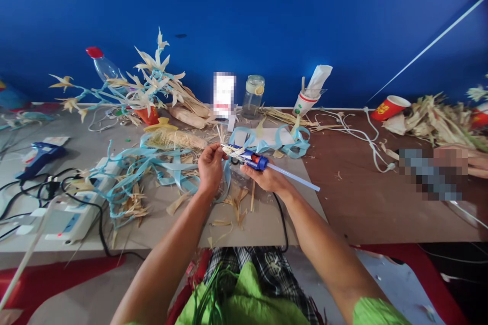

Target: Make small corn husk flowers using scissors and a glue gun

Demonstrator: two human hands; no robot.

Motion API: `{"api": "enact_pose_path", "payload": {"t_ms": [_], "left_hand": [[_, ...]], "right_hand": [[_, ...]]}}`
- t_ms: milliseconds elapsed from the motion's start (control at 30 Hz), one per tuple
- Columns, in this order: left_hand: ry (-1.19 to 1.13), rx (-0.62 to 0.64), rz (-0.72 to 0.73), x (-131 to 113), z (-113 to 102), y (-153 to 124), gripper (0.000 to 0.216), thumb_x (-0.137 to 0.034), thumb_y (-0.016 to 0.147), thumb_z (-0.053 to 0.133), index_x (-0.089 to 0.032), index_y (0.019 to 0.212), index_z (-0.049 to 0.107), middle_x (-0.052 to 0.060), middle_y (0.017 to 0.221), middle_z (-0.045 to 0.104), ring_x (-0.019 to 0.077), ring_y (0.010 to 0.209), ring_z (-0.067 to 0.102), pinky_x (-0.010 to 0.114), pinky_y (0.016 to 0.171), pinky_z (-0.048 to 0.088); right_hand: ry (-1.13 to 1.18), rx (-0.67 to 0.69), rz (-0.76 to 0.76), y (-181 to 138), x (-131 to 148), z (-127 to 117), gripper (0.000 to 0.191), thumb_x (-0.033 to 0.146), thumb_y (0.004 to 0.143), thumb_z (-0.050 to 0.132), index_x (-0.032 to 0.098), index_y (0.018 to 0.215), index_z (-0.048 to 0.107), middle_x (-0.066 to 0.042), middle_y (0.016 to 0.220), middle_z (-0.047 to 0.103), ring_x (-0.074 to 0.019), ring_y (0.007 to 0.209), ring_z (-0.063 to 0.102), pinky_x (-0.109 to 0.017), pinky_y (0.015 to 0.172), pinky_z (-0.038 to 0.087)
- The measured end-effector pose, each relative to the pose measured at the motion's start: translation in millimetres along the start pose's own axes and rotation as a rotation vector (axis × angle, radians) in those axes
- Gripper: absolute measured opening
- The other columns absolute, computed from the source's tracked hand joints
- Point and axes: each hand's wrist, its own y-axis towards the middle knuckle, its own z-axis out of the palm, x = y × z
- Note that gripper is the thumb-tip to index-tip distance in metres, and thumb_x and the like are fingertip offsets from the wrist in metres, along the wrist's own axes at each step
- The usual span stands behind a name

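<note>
Recorded at the middle of the grey board [263,223]: a blue and white glue gun [249,158], lying across the top of the right hand [269,179], nozzle to the left. Jutting from its back end, to the right and slightly nearer, a pale glue stick [295,177]. Right hand closed around the gun from below. At the nozzle end, a small pale husk piece [227,149], pinched in the closed left hand [209,166], which sits just left of the gun.

Cannot make out the gun's trigger or handle, covered by the right hand. Cannot tell whether the nozzle actually touches the husk piece. Traced a black cord [282,226] from below the right wrist to the near edge of the board; upper end hidden. Noted a pixelated patch over the brown table [354,203] at the right, contents unreadable. Same for a small blurred item by the far wall, just left of a glass jar [253,95].

Both forearms stretched away from the body and converging over the board. Left hand with knuckles turned toward the camera, fingers curled. Right wrist roughly straight, hand beneath the gun.

Left of the left hand, a tangle of blue ribbon strips [168,165] mixed with husk scraps. Well apart at the far left, a second glue gun [40,155]; nearer, a white power strip [72,216] with dark cables
</note>
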Motion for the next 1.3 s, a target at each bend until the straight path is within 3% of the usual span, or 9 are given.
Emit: {"api": "enact_pose_path", "payload": {"t_ms": [267,433,567,700,933,1300], "left_hand": [[-0.161,-0.001,-0.078,2.9,0.0,2.5,0.012,-0.025,0.074,0.066,-0.016,0.08,0.066,-0.002,0.063,0.061,0.0077,0.056,0.055,0.021,0.061,0.043],[-0.538,0.1,-0.291,-5.8,-0.6,5.1,0.011,-0.019,0.069,0.072,-0.015,0.074,0.063,-0.001,0.066,0.059,0.0066,0.058,0.054,0.02,0.061,0.044],[-0.673,0.198,-0.409,-14.0,-1.6,4.1,0.003,-0.013,0.076,0.065,-0.014,0.077,0.062,-0.001,0.066,0.055,0.0054,0.056,0.051,0.022,0.064,0.047],[-0.74,0.248,-0.462,-16.9,-3.0,3.9,0.008,-0.01,0.082,0.055,-0.014,0.078,0.061,-0.002,0.065,0.051,0.005,0.052,0.046,0.023,0.063,0.047],[-0.862,0.224,-0.568,-17.6,-7.0,8.1,0.017,-0.015,0.09,0.047,-0.013,0.078,0.059,-0.005,0.058,0.04,0.004,0.048,0.037,0.02,0.059,0.042],[-0.78,0.201,-0.534,-22.5,-6.4,7.2,0.011,-0.019,0.082,0.06,-0.015,0.072,0.057,-0.006,0.055,0.034,0.0047,0.047,0.033,0.022,0.059,0.041]], "right_hand": [[0.014,0.018,0.009,-0.4,2.7,-1.5,0.031,0.044,0.082,0.057,0.019,0.099,0.065,-0.005,0.091,0.071,-0.0204,0.083,0.066,-0.029,0.076,0.051],[0.025,0.02,0.065,-1.4,6.5,-9.9,0.031,0.05,0.083,0.053,0.021,0.078,0.061,-0.001,0.063,0.064,-0.0161,0.059,0.06,-0.026,0.06,0.048],[0.072,0.031,0.111,-1.4,5.9,-14.8,0.039,0.057,0.084,0.049,0.021,0.07,0.054,0.002,0.055,0.056,-0.0122,0.049,0.053,-0.024,0.055,0.044],[0.105,0.032,0.123,-1.9,1.7,-14.7,0.043,0.061,0.084,0.047,0.021,0.066,0.049,0.003,0.052,0.052,-0.0119,0.05,0.052,-0.024,0.057,0.043],[0.148,0.031,0.136,-2.1,-4.6,-12.6,0.043,0.061,0.085,0.047,0.021,0.068,0.05,0.004,0.052,0.049,-0.0116,0.051,0.05,-0.026,0.059,0.042],[0.172,0.022,0.116,-1.0,-3.3,-12.7,0.044,0.062,0.084,0.047,0.021,0.066,0.048,0.004,0.051,0.049,-0.0118,0.05,0.051,-0.025,0.056,0.043]]}}
